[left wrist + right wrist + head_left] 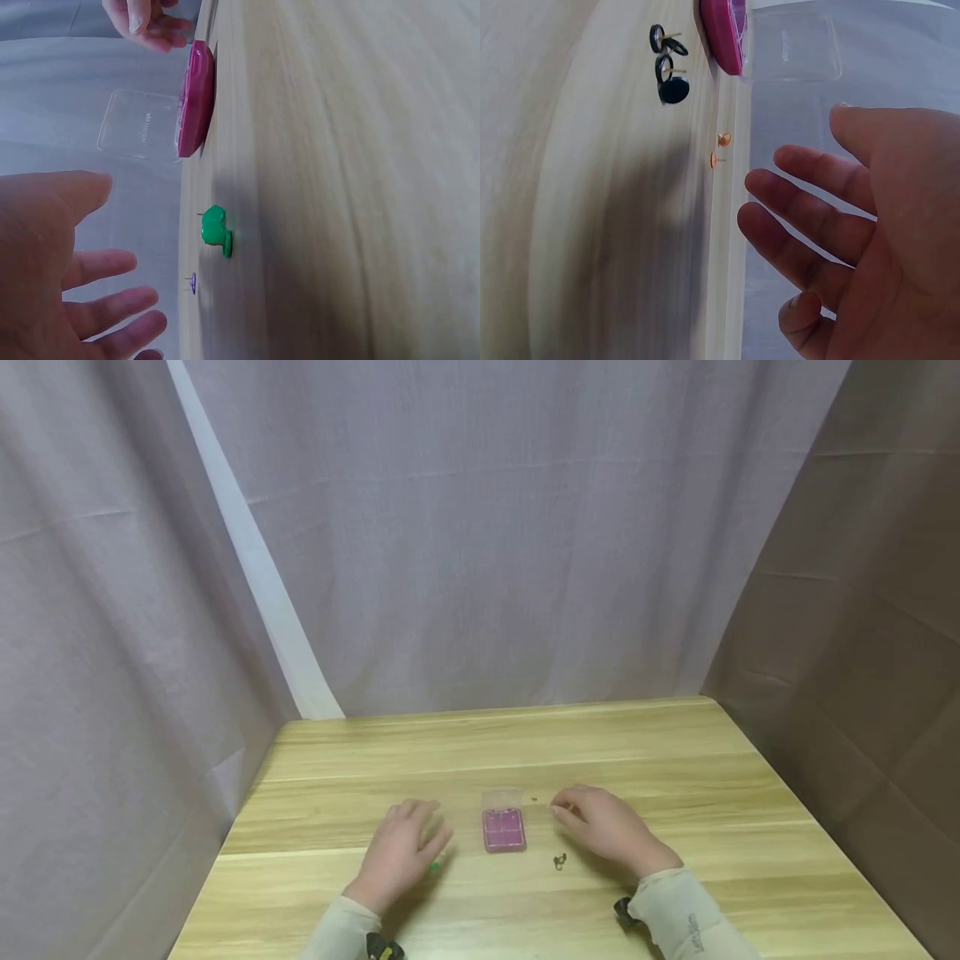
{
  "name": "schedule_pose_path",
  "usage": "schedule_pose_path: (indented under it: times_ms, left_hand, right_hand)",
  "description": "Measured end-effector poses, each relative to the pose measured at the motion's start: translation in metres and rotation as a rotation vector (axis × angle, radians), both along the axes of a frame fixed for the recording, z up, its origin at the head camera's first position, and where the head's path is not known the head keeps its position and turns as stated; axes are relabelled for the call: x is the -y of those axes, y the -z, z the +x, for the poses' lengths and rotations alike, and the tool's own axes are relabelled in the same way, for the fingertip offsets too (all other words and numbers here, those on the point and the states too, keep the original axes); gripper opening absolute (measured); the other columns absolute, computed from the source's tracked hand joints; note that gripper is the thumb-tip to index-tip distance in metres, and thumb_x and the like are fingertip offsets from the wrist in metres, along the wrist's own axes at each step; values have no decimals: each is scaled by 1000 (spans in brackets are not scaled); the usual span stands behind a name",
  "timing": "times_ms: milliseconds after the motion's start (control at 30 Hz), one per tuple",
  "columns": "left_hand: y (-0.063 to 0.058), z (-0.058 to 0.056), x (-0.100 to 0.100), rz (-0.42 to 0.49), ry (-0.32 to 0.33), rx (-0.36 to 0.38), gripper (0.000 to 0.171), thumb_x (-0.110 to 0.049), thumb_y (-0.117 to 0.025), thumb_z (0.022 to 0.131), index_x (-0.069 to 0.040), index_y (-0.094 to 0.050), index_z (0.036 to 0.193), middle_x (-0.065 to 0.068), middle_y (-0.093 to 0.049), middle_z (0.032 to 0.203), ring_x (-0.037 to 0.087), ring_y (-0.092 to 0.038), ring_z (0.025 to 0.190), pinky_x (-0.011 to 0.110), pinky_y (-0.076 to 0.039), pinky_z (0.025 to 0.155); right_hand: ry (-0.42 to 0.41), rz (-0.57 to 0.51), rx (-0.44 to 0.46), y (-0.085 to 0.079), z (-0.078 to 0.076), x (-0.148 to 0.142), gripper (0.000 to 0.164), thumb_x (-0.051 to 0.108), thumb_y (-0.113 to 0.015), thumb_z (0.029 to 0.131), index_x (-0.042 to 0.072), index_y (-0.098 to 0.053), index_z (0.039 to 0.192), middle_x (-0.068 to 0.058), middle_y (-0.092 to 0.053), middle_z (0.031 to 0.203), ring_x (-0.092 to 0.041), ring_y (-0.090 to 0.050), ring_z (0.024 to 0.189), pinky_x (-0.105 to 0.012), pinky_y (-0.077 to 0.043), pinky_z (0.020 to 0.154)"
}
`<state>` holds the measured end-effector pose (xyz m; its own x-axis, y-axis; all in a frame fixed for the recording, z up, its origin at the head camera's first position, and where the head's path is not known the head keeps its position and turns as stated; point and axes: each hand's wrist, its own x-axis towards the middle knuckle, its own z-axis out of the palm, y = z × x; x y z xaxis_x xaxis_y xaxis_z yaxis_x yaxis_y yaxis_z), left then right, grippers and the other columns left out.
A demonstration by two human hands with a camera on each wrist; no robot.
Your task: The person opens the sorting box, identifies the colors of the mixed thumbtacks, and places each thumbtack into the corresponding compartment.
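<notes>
A small magenta box point(504, 848) lies on the table between the hands, its clear lid point(501, 797) hinged back. In the head view the left hand point(396, 853) hovers left of it, fingers relaxed and holding nothing. Below that hand, in the left wrist view, sit green thumbtacks point(214, 226) in a cluster and a purple thumbtack point(193, 283). The right hand point(611, 828) is held right of the box, loosely bent and without anything in its grasp. Several black thumbtacks point(674, 90) and two orange thumbtacks point(724, 139) lie near it.
The wood-grain table point(360, 768) carries all of these things. Grey curtains point(480, 568) hang behind it and at the left, with a darker brownish one point(870, 635) on the right. A pale strip point(251, 539) slants down between the folds.
</notes>
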<state>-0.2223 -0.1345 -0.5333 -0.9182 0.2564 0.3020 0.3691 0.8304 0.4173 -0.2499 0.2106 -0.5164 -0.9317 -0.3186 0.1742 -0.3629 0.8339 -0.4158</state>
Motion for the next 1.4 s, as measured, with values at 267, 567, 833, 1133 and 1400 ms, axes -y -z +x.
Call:
schedule_pose_path:
  times_ms: [267, 567, 833, 1133, 1400]
  left_hand:
    - [3, 0, 4, 10, -12, 21, 57, -48, -65, 90, -16, -58, 136, 8, -63, 129, 26, -55, 116, 55, -47, 102]
    - [3, 5, 5, 18, -22, 35, 49, -46, -65, 90, -15, -63, 128, 6, -66, 121, 21, -59, 105, 51, -54, 93]
    - [0, 6, 5, 26, -30, 43, 47, -44, -66, 90, -15, -63, 127, 6, -67, 121, 20, -60, 104, 50, -55, 91]
    - [-1, 8, 4, 36, -24, 54, 46, -43, -66, 91, -15, -63, 126, 6, -67, 121, 21, -59, 105, 51, -55, 92]
    - [2, 8, 4, 30, -24, 38, 45, -43, -66, 91, -15, -64, 126, 5, -67, 119, 21, -60, 104, 51, -55, 90]
  right_hand:
    - [3, -2, 3, -1, 2, -11, 20, 36, -66, 92, 25, -72, 108, 10, -71, 100, -8, -61, 90, -46, -56, 86]
    - [-35, 4, 42, 9, 19, -20, 13, 30, -72, 88, 26, -73, 100, 10, -72, 101, -10, -62, 98, -49, -53, 95]
    - [-136, -13, 66, 13, 31, -21, 17, 27, -74, 84, 26, -73, 101, 12, -71, 98, -7, -60, 93, -45, -54, 89]
    - [-147, 11, 31, 17, 32, -15, 15, 24, -76, 83, 26, -73, 98, 14, -68, 93, -5, -59, 88, -42, -56, 85]
    - [-153, 28, 29, 23, 28, -15, 12, 27, -77, 82, 31, -71, 92, 17, -65, 87, -2, -57, 82, -40, -56, 80]
